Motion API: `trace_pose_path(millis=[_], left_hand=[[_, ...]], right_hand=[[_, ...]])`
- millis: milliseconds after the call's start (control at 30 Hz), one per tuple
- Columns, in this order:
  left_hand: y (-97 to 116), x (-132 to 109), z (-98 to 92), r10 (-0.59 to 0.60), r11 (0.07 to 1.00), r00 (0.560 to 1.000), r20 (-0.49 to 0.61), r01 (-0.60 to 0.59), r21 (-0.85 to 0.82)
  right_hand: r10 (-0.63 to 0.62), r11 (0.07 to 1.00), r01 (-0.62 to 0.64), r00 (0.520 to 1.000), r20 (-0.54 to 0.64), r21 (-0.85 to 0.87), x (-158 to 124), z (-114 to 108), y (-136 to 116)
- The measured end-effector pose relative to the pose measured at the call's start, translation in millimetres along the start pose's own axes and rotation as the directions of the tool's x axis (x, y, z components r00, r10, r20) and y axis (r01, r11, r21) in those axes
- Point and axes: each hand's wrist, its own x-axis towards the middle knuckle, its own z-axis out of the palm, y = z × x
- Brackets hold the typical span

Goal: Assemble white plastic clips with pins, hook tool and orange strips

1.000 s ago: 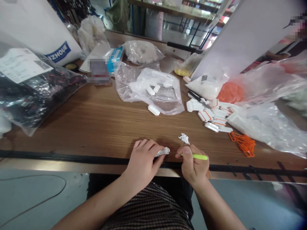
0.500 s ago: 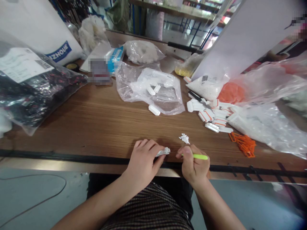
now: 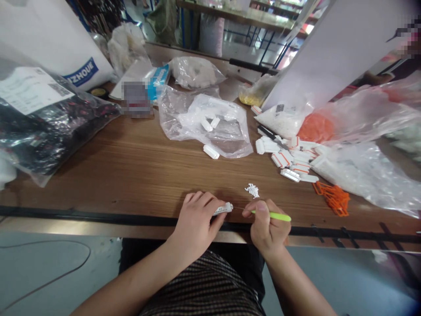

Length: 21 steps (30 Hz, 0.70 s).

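Near the table's front edge, my left hand (image 3: pixel 200 219) is closed around a small white plastic connector housing (image 3: pixel 223 209) with a row of dark slots; its right end sticks out past my fingers. My right hand (image 3: pixel 269 224) grips a tool with a lime-green handle (image 3: pixel 279 216). A thin needle-like shaft reaches left from that hand to the end of the white housing; I cannot tell whether its tip touches. Just beyond my right hand lies a small heap of tiny white pieces (image 3: pixel 252 190).
A pile of white housings (image 3: pixel 292 160), some with orange strips, lies at right beside orange frames (image 3: pixel 332 198) and clear bags (image 3: pixel 368 175). A single housing (image 3: pixel 211 152) rests before an open plastic bag (image 3: pixel 210 118). A bag of dark parts (image 3: pixel 49 127) sits at left.
My right hand has moved slightly right with the green-handled tool, and more of its thin shaft shows. My left hand holds the housing in the same place.
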Motion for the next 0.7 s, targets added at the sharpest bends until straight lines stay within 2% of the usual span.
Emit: trace_pose_path(millis=[333,500,567,700], left_hand=[[0.2,-1.6,0.2,-0.011,1.0,1.0,0.013,0.011,-0.005],[-0.1,-1.4,0.4,-0.012,1.0,1.0,0.012,0.012,-0.009],[-0.3,-1.6,0.5,-0.011,1.0,1.0,0.014,0.012,-0.011],[-0.1,-1.6,0.0,-0.009,1.0,1.0,0.016,0.009,-0.008]], right_hand=[[0.027,0.998,-0.022,0.995,0.097,-0.051,3.3,-0.4,1.8],[0.044,0.998,-0.039,0.993,0.108,-0.047,3.0,0.2,1.2],[0.027,1.0,-0.026,0.997,0.077,-0.015,1.4,0.9,-0.4],[0.028,0.999,-0.025,0.997,-0.07,0.045,1.9,-0.3,-3.5]])
